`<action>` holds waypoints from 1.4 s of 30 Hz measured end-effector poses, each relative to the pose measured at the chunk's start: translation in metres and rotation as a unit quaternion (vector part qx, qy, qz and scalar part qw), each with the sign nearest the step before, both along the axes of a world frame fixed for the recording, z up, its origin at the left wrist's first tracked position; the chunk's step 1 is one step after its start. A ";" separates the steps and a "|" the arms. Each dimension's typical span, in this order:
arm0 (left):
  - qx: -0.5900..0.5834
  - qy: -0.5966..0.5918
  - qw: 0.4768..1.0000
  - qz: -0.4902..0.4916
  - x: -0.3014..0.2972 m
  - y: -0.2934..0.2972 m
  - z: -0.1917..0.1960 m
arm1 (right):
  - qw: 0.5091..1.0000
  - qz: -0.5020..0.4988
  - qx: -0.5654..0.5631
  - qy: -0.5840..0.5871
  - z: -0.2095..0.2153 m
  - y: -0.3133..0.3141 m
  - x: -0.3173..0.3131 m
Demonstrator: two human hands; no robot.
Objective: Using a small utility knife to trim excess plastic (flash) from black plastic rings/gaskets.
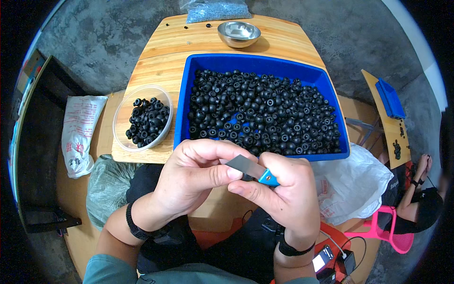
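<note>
My right hand (293, 187) is closed round a small knife with a blue handle (268, 178). Its flat grey blade (246, 166) points left, with the tip by my left thumb. My left hand (198, 173) is pinched at that tip, and a bit of a small black part (247, 177) shows beneath the blade between the hands; most of it is hidden. Just beyond the hands lies a blue tray (260, 60) with many small round black parts (265, 104), some showing a hole. Left of it, a clear round tub (118, 120) holds more black parts (150, 120).
A steel bowl (239, 34) stands at the back of the wooden table (165, 52), near a few loose black bits. A bag of bluish pieces (217, 12) lies behind. White sacks flank the table. At right, another person (416, 208) sits by a second table (388, 132).
</note>
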State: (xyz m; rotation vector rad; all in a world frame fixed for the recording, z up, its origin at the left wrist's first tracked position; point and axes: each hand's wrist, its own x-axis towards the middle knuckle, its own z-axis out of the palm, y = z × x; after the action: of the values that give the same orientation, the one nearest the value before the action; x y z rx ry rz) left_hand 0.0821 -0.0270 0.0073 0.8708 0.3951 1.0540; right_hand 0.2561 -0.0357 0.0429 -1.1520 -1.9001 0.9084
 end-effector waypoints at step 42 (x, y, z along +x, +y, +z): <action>0.136 0.450 0.814 0.342 -0.069 0.043 0.015 | 0.922 -0.269 0.022 -0.277 -0.046 0.059 0.032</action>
State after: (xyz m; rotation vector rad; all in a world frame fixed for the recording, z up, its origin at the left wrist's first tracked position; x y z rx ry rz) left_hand 0.0126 0.0160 0.0222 1.5377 1.4721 1.3108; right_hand 0.2880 0.0229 -0.0026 -1.9232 -1.8343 0.2396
